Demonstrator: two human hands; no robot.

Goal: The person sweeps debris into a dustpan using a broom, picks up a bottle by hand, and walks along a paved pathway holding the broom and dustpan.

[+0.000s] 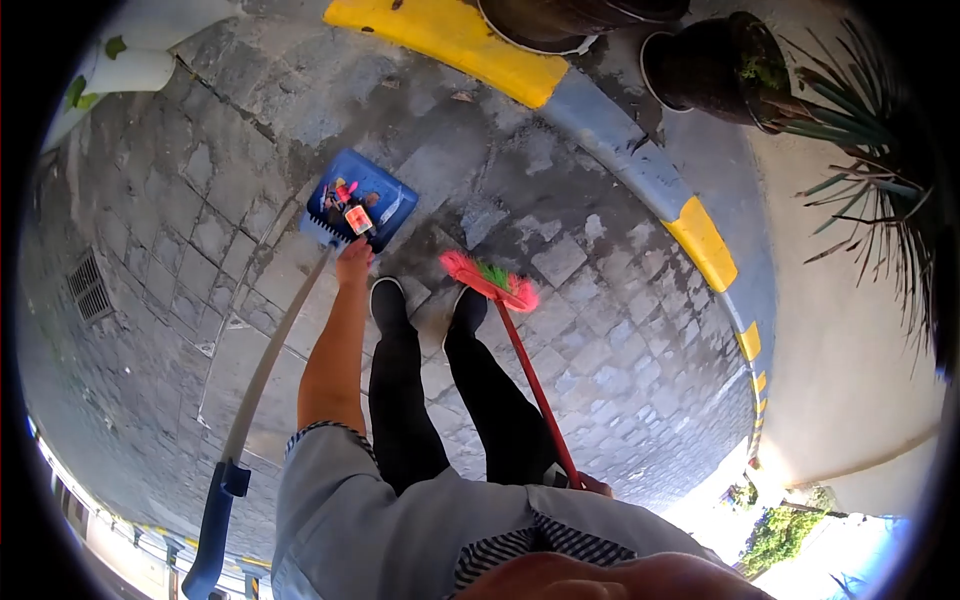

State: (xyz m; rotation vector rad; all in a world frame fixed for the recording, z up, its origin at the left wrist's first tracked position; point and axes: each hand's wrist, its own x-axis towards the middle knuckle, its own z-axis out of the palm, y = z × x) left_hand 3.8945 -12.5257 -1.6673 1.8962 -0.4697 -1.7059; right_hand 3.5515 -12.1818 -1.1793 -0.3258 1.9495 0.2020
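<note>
A blue dustpan (399, 205) with a toothed edge rests on the paving, with pink, red and brown bits of litter inside. My left hand (354, 262) reaches down to it, fingertips pinched at the lower edge of an orange and white packet (358, 219) over the litter. The pan's long grey handle (270, 360) runs beside my left arm to a blue grip. Near my hip, my right hand (597, 486), mostly hidden by my shirt, is closed round the red stick (532, 375) of a broom. Its pink and green bristles (490, 279) lie by my right shoe.
A yellow and grey kerb (610, 125) curves along the top and right. Dark plant pots (708, 68) and a spiky plant (868, 140) stand beyond it, by a pale wall. A drain grate (90, 287) is set into the paving at the left.
</note>
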